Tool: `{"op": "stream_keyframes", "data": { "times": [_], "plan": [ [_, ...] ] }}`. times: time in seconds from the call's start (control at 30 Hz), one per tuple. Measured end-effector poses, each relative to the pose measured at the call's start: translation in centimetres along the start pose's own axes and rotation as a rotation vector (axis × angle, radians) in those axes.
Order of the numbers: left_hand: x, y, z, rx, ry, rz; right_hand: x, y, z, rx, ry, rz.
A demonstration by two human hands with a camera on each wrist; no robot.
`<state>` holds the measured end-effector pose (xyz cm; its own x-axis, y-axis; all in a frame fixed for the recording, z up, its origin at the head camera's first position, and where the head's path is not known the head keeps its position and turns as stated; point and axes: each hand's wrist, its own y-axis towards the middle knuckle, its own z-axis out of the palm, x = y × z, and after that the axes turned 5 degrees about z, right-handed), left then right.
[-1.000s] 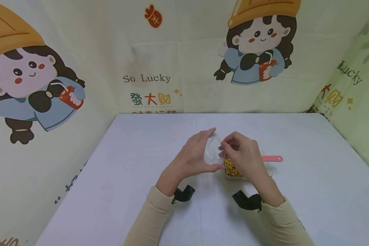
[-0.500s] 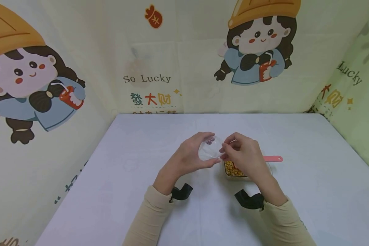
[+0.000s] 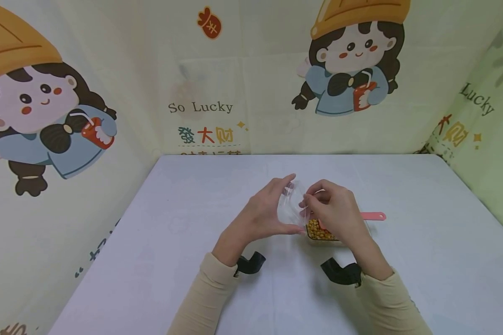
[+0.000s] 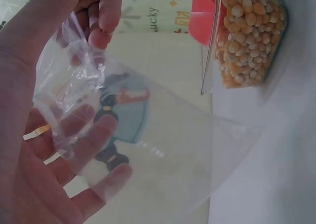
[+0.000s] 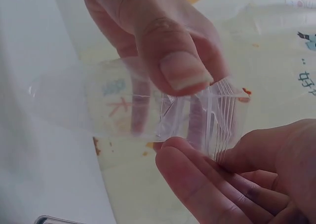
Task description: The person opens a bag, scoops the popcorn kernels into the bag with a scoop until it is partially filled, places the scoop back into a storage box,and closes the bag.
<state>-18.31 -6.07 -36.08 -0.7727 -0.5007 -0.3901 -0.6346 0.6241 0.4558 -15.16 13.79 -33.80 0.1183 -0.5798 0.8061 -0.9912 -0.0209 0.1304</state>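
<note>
Sleeves (image 3: pixel 201 298) fill the nearest part of the head view, with a black bracket (image 3: pixel 251 264) at each wrist. Past them, the left hand (image 3: pixel 260 211) curves round a clear plastic bag (image 3: pixel 291 204), thumb on one side and the other fingers spread behind the film, while the right hand (image 3: pixel 335 209) pinches the bag's edge near its ridged top. The bag is held up off the worktop (image 3: pixel 193 209), its body hanging down; whether its mouth is parted I cannot tell. Trouble seems likeliest here: too hard a tug at that thin edge could crease or tear it, and the two layers may cling and slip from the fingers together. Just right of the bag, partly hidden by the right hand, sits a clear container (image 3: pixel 320 243) of yellow kernels (image 4: pixel 247 31), a pink scoop (image 3: pixel 373 216) jutting out to its right. A careless swing of the right wrist could catch that handle and flick kernels out. Beyond the worktop's back edge stands the printed backdrop (image 3: pixel 268 70).
</note>
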Motion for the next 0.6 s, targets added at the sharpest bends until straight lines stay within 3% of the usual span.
{"op": "stream_keyframes", "data": {
  "times": [0.27,0.6],
  "plan": [
    [-0.06,0.05,0.29,-0.046,0.002,0.040,0.01,0.06,0.11,0.016,0.035,0.009],
    [0.37,0.03,0.18,-0.067,-0.004,0.044,-0.02,0.02,0.08,0.069,0.055,0.029]
  ]
}}
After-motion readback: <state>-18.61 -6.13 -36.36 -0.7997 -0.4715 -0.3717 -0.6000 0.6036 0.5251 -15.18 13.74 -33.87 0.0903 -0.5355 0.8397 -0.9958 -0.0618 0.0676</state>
